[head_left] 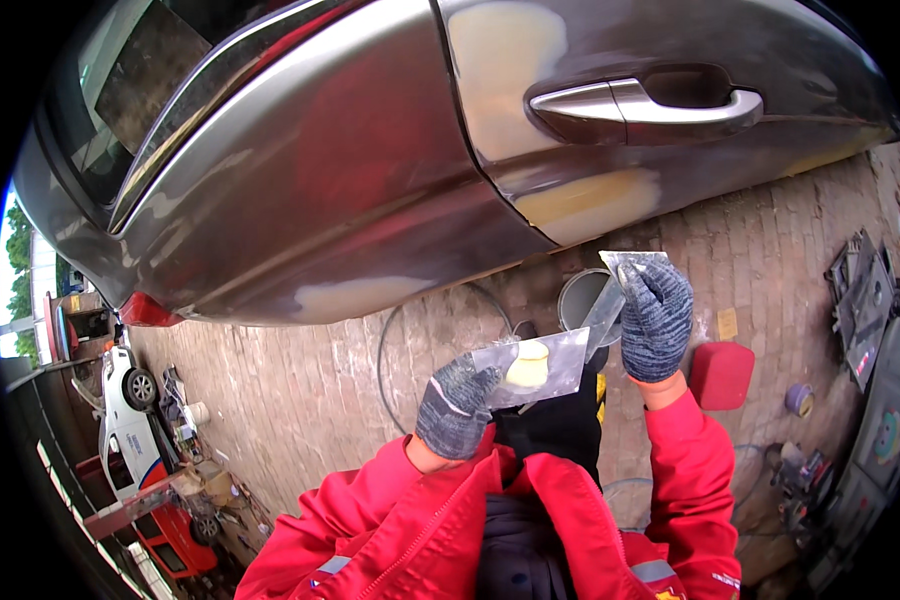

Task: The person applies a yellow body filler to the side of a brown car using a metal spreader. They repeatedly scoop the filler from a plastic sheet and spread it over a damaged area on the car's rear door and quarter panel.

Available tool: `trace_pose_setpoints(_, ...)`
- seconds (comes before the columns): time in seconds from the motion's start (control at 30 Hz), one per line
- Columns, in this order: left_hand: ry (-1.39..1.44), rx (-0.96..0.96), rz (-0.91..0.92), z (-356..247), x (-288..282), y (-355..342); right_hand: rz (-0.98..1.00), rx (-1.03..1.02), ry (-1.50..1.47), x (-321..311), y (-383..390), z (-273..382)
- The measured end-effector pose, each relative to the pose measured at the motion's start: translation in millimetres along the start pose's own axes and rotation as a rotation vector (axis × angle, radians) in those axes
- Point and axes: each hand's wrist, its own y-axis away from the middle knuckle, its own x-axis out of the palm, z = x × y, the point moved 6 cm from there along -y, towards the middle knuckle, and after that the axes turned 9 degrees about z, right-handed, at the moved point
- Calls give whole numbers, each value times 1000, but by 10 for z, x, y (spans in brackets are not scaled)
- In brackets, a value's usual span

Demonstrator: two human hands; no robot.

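My left hand (456, 408), in a dark grey knit glove, is closed on the edge of a flat grey plate (567, 360). A pale yellow dab of putty (528, 366) sits on the plate. My right hand (658, 318), gloved alike, is closed on a putty scraper with a flat edge (632, 258) above the fingers. A thin greyish strip (604, 312) slants down from that hand toward the plate; whether it belongs to the scraper I cannot tell. Beyond both hands stands a dark grey-brown car (370, 150), with cream patches (505, 75) and a yellowish patch (595, 198) around its door handle (670, 108).
Below the door, a round grey bucket (576, 296) stands on the brick paving (300, 385), partly hidden by the strip. A hose (381, 365) curves over the bricks. To the right are a red box-like object (722, 376), a small purple-rimmed can (799, 400) and tools.
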Motion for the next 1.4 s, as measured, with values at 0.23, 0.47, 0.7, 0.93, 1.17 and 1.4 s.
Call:
trace_pose_setpoints(0.23,159,-25,-68,90,20,51,16,-145,190,43,-239,63)
trace_pose_setpoints(0.47,-171,28,-107,-8,-18,9,-48,-165,186,26,-442,59)
trace_pose_setpoints(0.7,-259,0,-85,-23,-60,-2,-35,-157,195,65,-409,61)
trace_pose_setpoints(0.93,71,-176,-54,64,-28,-10,-44,-192,366,12,-450,-3)
trace_pose_setpoints(1.17,657,-252,-120,308,56,46,-111,-307,354,-5,-703,137)
trace_pose_setpoints(1.4,168,-233,-83,345,-14,108,-183,-318,284,156,-850,411)
